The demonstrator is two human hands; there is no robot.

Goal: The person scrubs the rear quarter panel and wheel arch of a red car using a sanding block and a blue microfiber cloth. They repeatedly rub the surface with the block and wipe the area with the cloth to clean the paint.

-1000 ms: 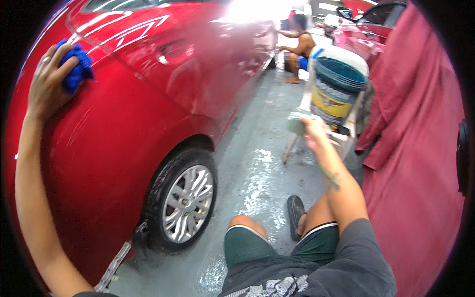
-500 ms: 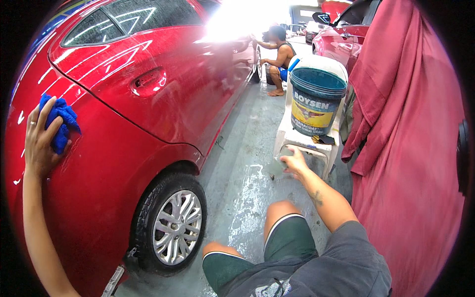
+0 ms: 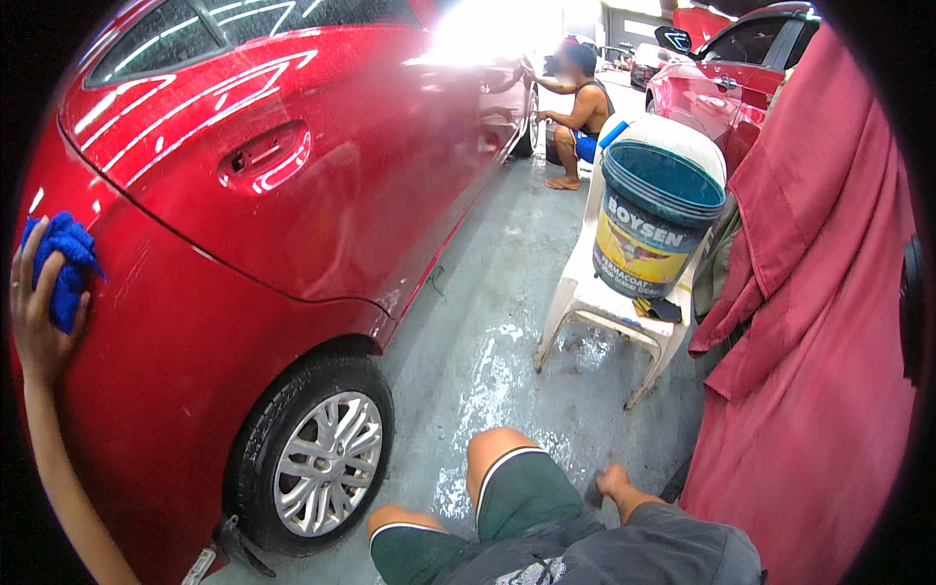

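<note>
The right hand [image 3: 616, 481] has dropped away from the white chair [image 3: 579, 289] – its grip unclear – while the left hand [image 3: 41, 336] clasps a crumpled, bright-blue cloth [image 3: 80, 261] against the rear side of the red car [image 3: 175, 312].

The cloth [image 3: 64, 278] at left is vivid blue against the glossy red car [image 3: 185, 380], which is streaked with white reflections. The near tyre [image 3: 250, 478] is black, its wheel rim [image 3: 328, 464] silver. Toward the right, the dark bucket [image 3: 612, 258] has a yellow band; the chair [image 3: 577, 292] is white, the drape [image 3: 809, 390] crimson. The near shorts [image 3: 531, 492] are dark green, edged white.
</note>
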